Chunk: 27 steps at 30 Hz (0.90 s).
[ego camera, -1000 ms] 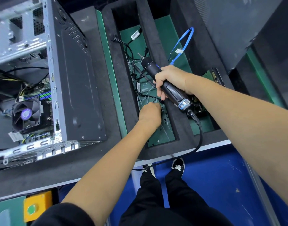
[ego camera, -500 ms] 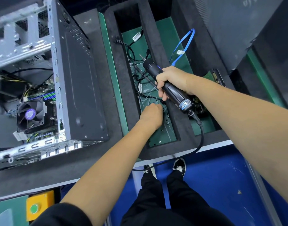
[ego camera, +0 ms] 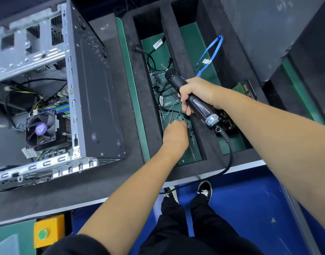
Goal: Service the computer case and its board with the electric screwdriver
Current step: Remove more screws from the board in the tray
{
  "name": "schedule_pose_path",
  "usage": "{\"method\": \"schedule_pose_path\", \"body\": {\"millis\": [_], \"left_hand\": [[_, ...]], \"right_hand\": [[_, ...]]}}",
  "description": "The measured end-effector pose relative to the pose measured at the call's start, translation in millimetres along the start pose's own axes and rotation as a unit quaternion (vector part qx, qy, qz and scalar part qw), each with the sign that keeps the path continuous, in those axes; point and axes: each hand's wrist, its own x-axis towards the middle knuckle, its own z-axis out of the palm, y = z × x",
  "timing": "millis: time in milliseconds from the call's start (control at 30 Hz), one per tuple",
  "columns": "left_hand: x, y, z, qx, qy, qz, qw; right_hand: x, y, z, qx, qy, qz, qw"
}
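The open computer case (ego camera: 95, 100) stands on the left of the bench, its board and CPU fan (ego camera: 41, 128) visible inside. My right hand (ego camera: 196, 93) grips the black electric screwdriver (ego camera: 191, 100), held above the foam tray with its bit pointing away to the upper left. My left hand (ego camera: 175, 134) reaches down into the middle tray compartment (ego camera: 193, 155), fingers curled over small screws and loose wires on its green floor; what the fingertips hold is hidden.
The black foam tray (ego camera: 150, 111) has several compartments; black cables (ego camera: 152, 52) lie in the middle one, a blue cable (ego camera: 212, 52) and a small green board (ego camera: 239, 88) in the right one. The screwdriver's cord (ego camera: 229, 159) hangs over the bench edge. A yellow button box (ego camera: 47, 231) sits lower left.
The view has shifted slightly. My left hand stays in the compartment, moving slightly among the screws. The right hand keeps the screwdriver in about the same place.
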Motion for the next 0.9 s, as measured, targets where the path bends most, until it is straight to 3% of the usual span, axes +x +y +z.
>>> {"method": "schedule_pose_path", "body": {"millis": [433,533,667,767,900], "left_hand": [[9.7,-3.0,-8.9,-0.098,-0.005,-0.071,0.993],[11.2,-4.0,-21.7,-0.105,-0.019,-0.066,0.992],[22.6,-23.0,-56.7,-0.127,0.039,-0.054,0.99],[30.6,-35.3,-77.4,-0.141,0.016,-0.048,0.989],[31.7,-29.7,-72.7,-0.072,-0.003,-0.012,0.997]], "right_hand": [[-1.1,0.5,2.8,-0.001,0.008,-0.008,1.0],[-1.2,0.5,3.1,0.004,0.008,-0.007,1.0],[-0.9,1.6,2.7,0.002,0.015,-0.006,1.0],[-0.8,1.2,3.7,-0.001,0.014,-0.004,1.0],[-1.5,0.8,4.5,0.001,0.015,-0.004,1.0]]}}
